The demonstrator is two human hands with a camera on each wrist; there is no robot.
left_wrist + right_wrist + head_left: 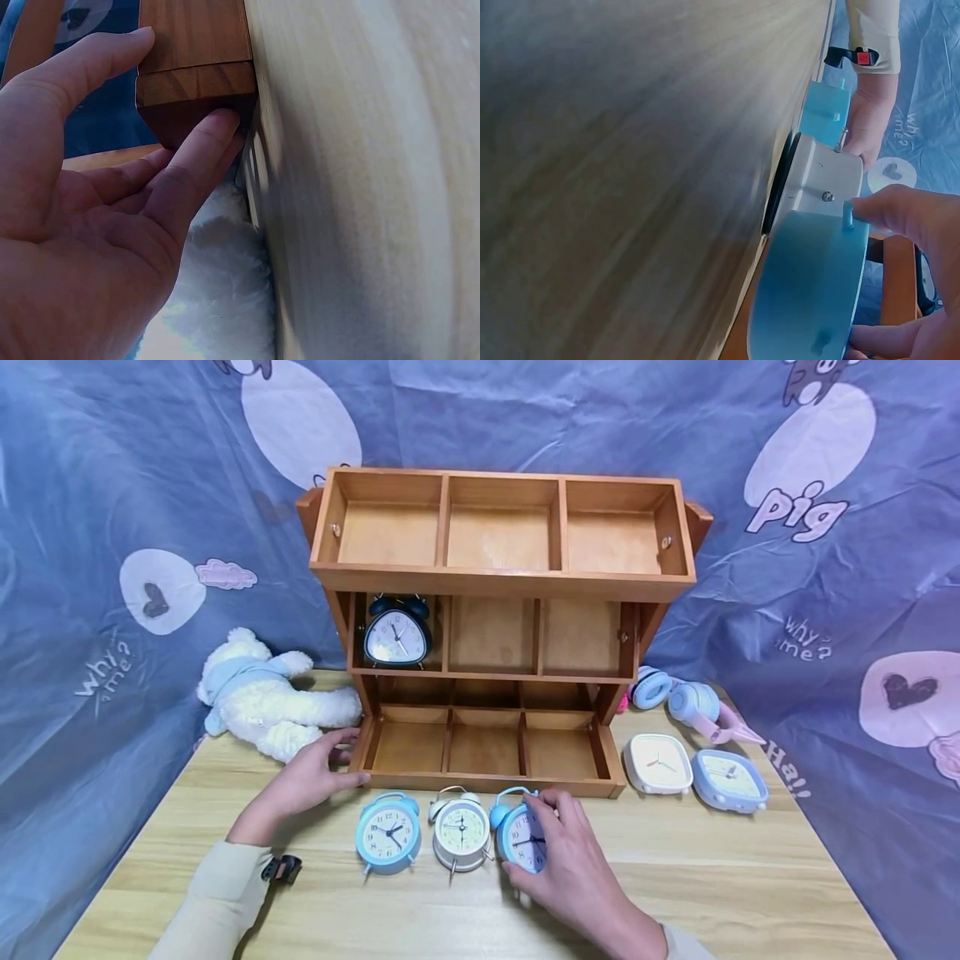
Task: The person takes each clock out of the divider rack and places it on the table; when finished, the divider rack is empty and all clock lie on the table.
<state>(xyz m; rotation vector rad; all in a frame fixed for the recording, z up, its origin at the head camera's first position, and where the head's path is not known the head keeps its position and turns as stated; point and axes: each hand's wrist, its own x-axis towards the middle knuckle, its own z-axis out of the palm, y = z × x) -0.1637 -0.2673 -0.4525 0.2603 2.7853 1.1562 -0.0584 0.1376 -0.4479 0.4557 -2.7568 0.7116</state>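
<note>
My right hand (566,868) grips a light-blue twin-bell alarm clock (519,842), thumb at its lower edge and fingers near the top. In the right wrist view the clock's blue casing (806,285) shows between thumb and fingers. To its left on the table stand a white alarm clock (462,831) and another light-blue alarm clock (387,832). My left hand (318,777) holds the lower left corner of the wooden shelf (480,783); in the left wrist view the thumb and fingers lie on different faces of that corner (199,82).
A dark alarm clock (397,635) stands in the middle tier's left compartment. White plush toy (270,693) lies left of the shelf. To the right are a white square clock (658,763), a blue square clock (730,780) and headphones (693,702). Patterned blue cloth (480,410) hangs behind.
</note>
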